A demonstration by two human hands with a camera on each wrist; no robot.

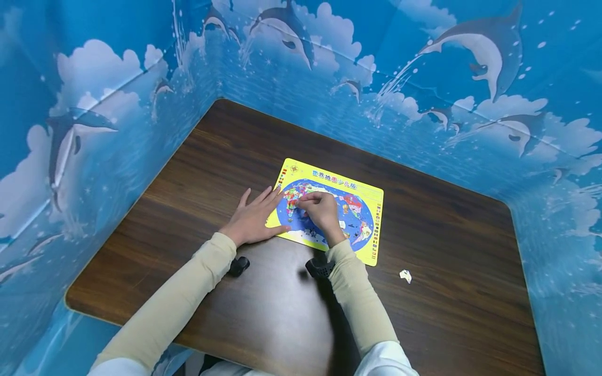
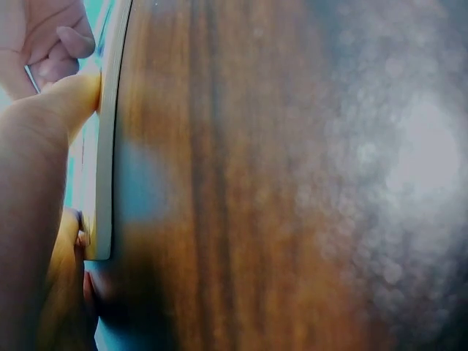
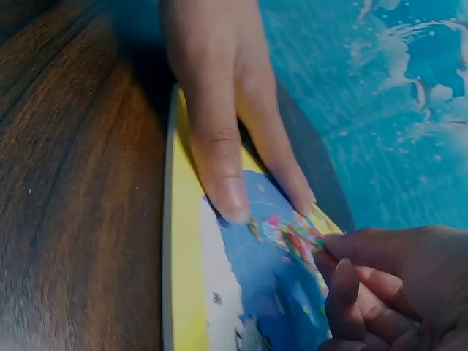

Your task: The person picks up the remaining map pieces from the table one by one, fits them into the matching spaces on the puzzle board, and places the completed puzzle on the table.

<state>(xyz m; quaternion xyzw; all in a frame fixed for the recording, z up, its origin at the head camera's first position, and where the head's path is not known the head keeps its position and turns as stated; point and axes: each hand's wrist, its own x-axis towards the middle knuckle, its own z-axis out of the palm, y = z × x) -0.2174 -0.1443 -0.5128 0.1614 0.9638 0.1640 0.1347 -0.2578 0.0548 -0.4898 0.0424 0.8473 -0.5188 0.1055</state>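
A yellow-bordered world map puzzle board (image 1: pixel 369 256) with a blue oval of colourful pieces lies on the table. My left hand (image 1: pixel 256 216) is spread over its left edge, fingers straight, thumb along the near edge. In the right wrist view, the left fingertips (image 3: pixel 232 201) press on the map. My right hand (image 1: pixel 324 214) is over the left part of the map, its thumb and forefinger pinching a small colourful puzzle piece (image 3: pixel 316 241) right at the board's surface. The fingers cover most of that piece.
One loose pale puzzle piece (image 1: pixel 405 275) lies on the dark wooden table (image 1: pixel 451 240), right of the board. Blue curtains (image 1: pixel 301 89) printed with dolphins and clouds stand along the table's far and side edges. Black straps with small devices (image 1: pixel 321 268) sit at both wrists.
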